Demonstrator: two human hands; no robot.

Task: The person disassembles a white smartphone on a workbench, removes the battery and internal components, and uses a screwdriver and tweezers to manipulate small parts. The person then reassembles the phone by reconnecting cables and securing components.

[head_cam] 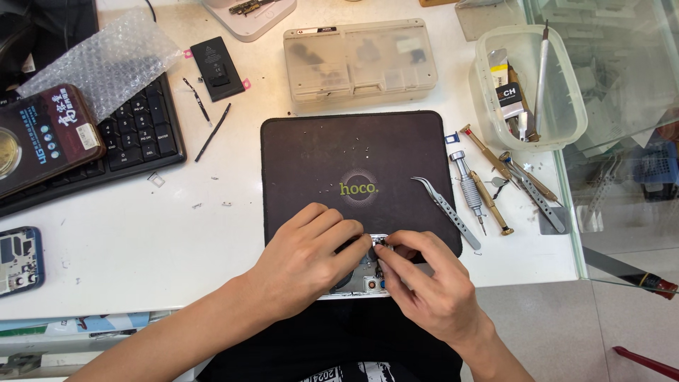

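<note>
A: Entry, head view. Where are the hands?

B: Both at the near edge of the dark work mat (318, 148). Left hand (305, 258) lies palm down over an opened phone (364, 283), silver frame, internals exposed. Fingers curled over its upper part, grip closed onto it, pinning it flat.

A: Right hand?

B: Right hand (424, 283) comes in from the right side. Thumb and forefinger pinched together at a small component at the phone's top edge, just beside the left fingertips. Grip is nearly shut; whether it has a part or a tiny tool between the fingers, cannot tell, too small.

A: Phone position?

B: Half on the mat, half over the front edge of the white table (141, 233), close to the person's body. Mostly hidden by the hands.

A: Surroundings?

B: Right of the mat: curved tweezers (447, 211) overlapping the mat's corner, then several screwdrivers (488, 187) lying on the table. Behind those, a clear plastic tub (566, 99) with tools standing in it. Behind the mat, a translucent parts box (361, 60), lid down. Left: black keyboard (134, 141), bubble wrap (106, 60) over its top, a flat black battery (217, 68), two thin black strips beside it. Small screws scattered on the mat. Another opened phone (18, 260) at the far left edge.
</note>
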